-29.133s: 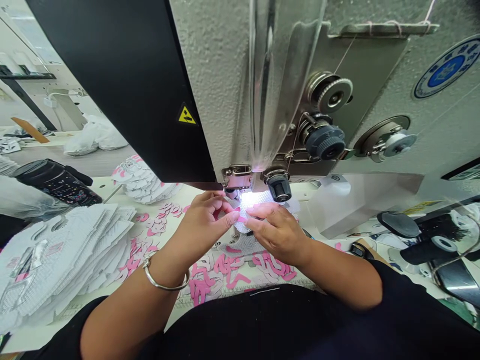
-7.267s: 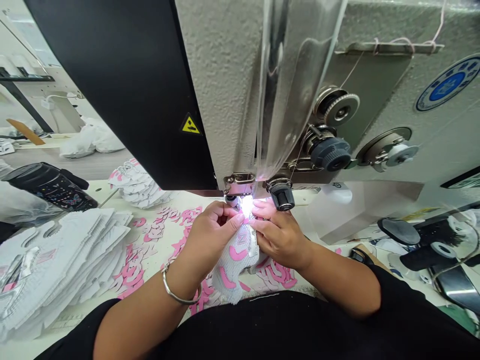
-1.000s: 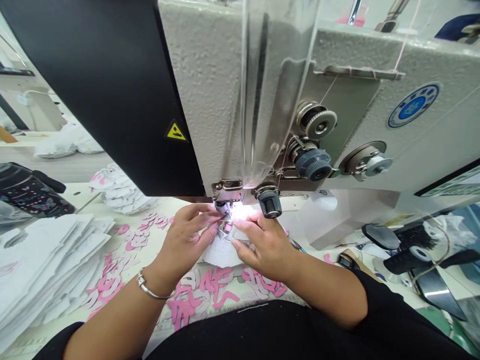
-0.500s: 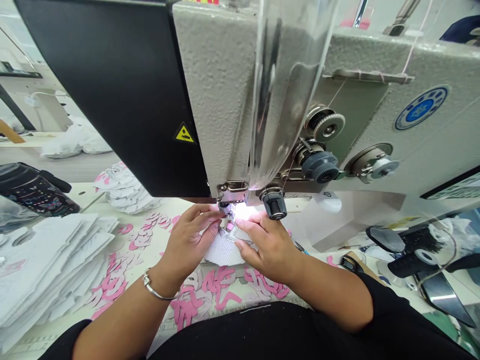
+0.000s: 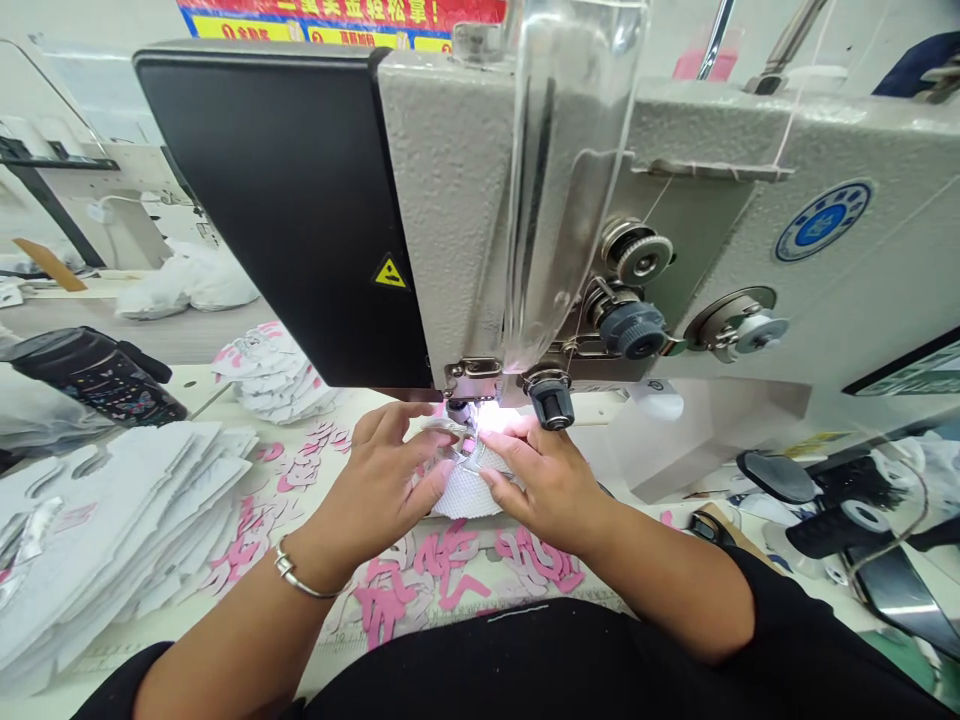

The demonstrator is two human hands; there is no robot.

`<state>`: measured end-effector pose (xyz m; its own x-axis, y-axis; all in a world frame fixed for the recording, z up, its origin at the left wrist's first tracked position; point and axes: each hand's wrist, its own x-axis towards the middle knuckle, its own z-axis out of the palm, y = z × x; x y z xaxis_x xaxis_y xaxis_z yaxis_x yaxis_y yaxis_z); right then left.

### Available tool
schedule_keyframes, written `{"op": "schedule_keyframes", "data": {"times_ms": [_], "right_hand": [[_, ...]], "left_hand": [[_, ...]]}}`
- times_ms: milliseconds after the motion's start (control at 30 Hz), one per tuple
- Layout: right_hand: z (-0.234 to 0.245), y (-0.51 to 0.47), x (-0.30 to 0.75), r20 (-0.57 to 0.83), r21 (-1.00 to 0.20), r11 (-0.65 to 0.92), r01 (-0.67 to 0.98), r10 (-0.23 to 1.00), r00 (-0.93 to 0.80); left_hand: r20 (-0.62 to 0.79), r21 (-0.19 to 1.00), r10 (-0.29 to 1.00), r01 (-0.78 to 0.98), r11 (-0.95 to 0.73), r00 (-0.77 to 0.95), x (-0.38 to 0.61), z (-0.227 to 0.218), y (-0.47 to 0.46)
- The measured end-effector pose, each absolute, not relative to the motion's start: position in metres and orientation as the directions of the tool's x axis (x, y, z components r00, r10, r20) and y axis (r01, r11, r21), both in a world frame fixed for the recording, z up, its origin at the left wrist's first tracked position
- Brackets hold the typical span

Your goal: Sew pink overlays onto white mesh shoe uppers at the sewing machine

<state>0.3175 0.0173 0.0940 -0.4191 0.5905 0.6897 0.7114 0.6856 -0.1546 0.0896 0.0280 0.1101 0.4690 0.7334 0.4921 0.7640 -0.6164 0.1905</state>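
A white textured fabric piece (image 5: 466,492) lies under the lit needle area of a sewing machine (image 5: 457,200), with a bit of pink showing near the presser foot (image 5: 459,412). My left hand (image 5: 386,470), wearing a silver bracelet (image 5: 294,572), grips the left edge of the fabric between thumb and fingers. On the right side, my right hand (image 5: 544,485) has thumb and index finger pressed on the fabric, close to the needle. The fingertips of both hands partly cover the piece, and glare washes out the stitching spot.
Stacked white cut pieces (image 5: 127,530) lie at the left, with another pile (image 5: 274,375) behind. Pink and white scraps (image 5: 450,560) litter the front. A dark patterned bottle (image 5: 97,375) stands far left. Thread spools (image 5: 840,530) and a black phone-like object (image 5: 911,590) lie right.
The camera view has tilted up a little, bringing a red banner into sight. My left hand's fingers have spread and shifted on the fabric; my right hand stays pressed on it.
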Motion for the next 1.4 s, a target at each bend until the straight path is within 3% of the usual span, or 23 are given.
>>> {"op": "schedule_keyframes", "data": {"times_ms": [200,300,400,500,667,867,967,1033,1133,1267,1400], "right_hand": [[0.1,0.022,0.327,0.66,-0.162,0.691,0.704,0.606,-0.443],[0.101,0.021,0.331,0.74,-0.134,0.696,0.706,0.544,-0.395],[0.102,0.02,0.332,0.786,-0.115,0.721,0.684,0.487,-0.381],[0.104,0.022,0.33,0.713,-0.157,0.742,0.652,0.542,-0.445],[0.105,0.032,0.329,0.64,-0.31,0.732,0.607,0.633,-0.436],[0.104,0.038,0.333,0.641,-0.359,0.747,0.56,0.633,-0.433],[0.107,0.043,0.347,0.595,-0.39,0.645,0.657,0.721,-0.354],[0.106,0.049,0.362,0.459,-0.413,0.443,0.796,0.856,-0.239],[0.092,0.056,0.386,0.121,-0.36,0.17,0.917,0.983,-0.135],[0.056,0.06,0.406,-0.067,-0.309,0.087,0.947,0.991,-0.113],[0.031,0.063,0.408,-0.153,-0.302,0.101,0.948,0.976,-0.152]], "left_hand": [[0.331,0.407,0.843,0.742,-0.532,0.424,0.092,0.133,0.02],[0.173,0.633,0.94,0.698,-0.336,0.295,0.098,0.134,0.016],[-0.012,0.856,0.988,0.512,-0.071,0.156,0.105,0.128,0.014],[-0.046,0.961,0.988,0.276,0.003,0.15,0.111,0.121,0.014],[-0.068,0.997,0.979,0.039,0.061,0.193,0.116,0.119,0.013],[-0.108,0.993,0.974,-0.019,0.114,0.2,0.117,0.115,0.011],[-0.137,0.99,0.967,-0.012,0.143,0.213,0.114,0.109,0.011],[-0.153,0.988,0.965,0.021,0.152,0.213,0.111,0.104,0.01],[-0.158,0.987,0.968,0.056,0.15,0.195,0.107,0.097,0.009],[-0.141,0.989,0.972,0.08,0.128,0.19,0.104,0.092,0.008],[-0.106,0.992,0.969,0.095,0.086,0.223,0.106,0.087,0.01]]}}
